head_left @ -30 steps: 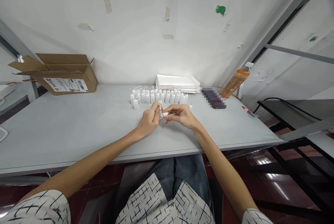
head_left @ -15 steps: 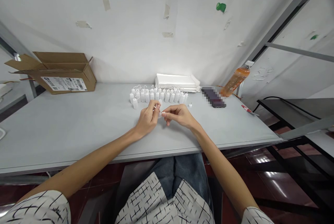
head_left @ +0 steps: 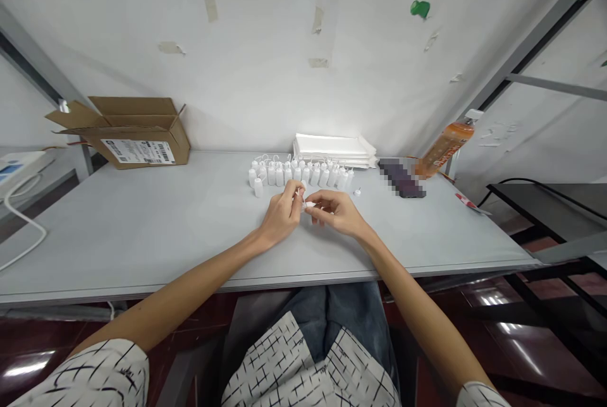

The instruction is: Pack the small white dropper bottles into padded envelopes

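My left hand (head_left: 283, 212) is closed, thumb and fingers pinched round a small white plastic piece largely hidden by them. My right hand (head_left: 340, 212) meets it fingertip to fingertip, pinching a small white bottle cap (head_left: 310, 205). Both hands are just above the table, in front of a cluster of small white squeeze bottles (head_left: 315, 177), several with thin tips or looped straps on top. One bottle (head_left: 258, 188) stands a little forward at the left of the cluster. A loose white cap with a thin tip (head_left: 357, 192) lies to the right.
Behind the bottles lies a stack of white sheets or flat packs (head_left: 334, 149). An open cardboard box (head_left: 142, 148) stands at the back left. To the right are a phone, partly pixelated (head_left: 408, 186), and a leaning orange drink bottle (head_left: 446, 149). A white cable (head_left: 35, 239) crosses the left edge.
The whole view has shifted, so the scene appears further right. My hands stay together over the same spot; the white cap in my right fingers shows a little more.
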### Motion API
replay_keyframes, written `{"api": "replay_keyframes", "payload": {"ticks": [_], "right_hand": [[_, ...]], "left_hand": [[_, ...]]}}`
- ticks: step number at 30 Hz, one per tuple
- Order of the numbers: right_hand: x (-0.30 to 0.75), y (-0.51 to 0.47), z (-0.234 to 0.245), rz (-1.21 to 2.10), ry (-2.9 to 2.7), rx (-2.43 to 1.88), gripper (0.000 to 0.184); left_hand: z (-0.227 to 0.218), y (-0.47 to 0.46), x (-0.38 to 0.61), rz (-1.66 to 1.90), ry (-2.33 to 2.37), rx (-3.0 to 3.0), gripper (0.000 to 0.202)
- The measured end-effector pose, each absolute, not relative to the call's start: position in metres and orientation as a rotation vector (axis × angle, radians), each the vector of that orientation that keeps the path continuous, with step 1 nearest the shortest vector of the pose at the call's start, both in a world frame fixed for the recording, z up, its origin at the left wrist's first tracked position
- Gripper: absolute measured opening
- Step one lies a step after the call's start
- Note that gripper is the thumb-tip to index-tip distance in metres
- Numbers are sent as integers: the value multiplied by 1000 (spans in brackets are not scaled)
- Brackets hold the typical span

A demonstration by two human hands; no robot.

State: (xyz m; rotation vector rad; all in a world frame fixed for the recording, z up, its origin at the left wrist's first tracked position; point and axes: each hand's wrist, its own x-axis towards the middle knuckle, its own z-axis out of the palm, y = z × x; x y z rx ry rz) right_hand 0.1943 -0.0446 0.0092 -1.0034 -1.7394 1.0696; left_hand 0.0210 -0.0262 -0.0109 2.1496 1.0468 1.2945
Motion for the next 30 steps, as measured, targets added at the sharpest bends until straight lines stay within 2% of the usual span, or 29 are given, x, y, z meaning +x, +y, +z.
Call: {"api": "replay_keyframes", "payload": {"ticks": [3, 9, 14, 21, 26, 30], "right_hand": [[193, -44, 6, 1115, -1761, -1028, 40], [194, -43, 3, 896, -1947, -1075, 51], [193, -44, 4, 892, -1896, -1029, 34], [191, -44, 5, 828, -1983, -1083, 52], [192, -44, 5, 843, -1917, -1008, 33], [191, -45, 5, 830, -1964, -1044, 41]], "left_hand": [[-13, -26, 21, 1286, 1044, 2151, 10], [-10, -26, 22, 1271, 1021, 2137, 11], [-9, -25, 22, 1245, 1014, 2110, 12], [-5, -30, 23, 1184, 1036, 2071, 12], [-1, -28, 23, 1104, 1046, 1867, 16], [-4, -27, 23, 1094, 1047, 1848, 17]]}}
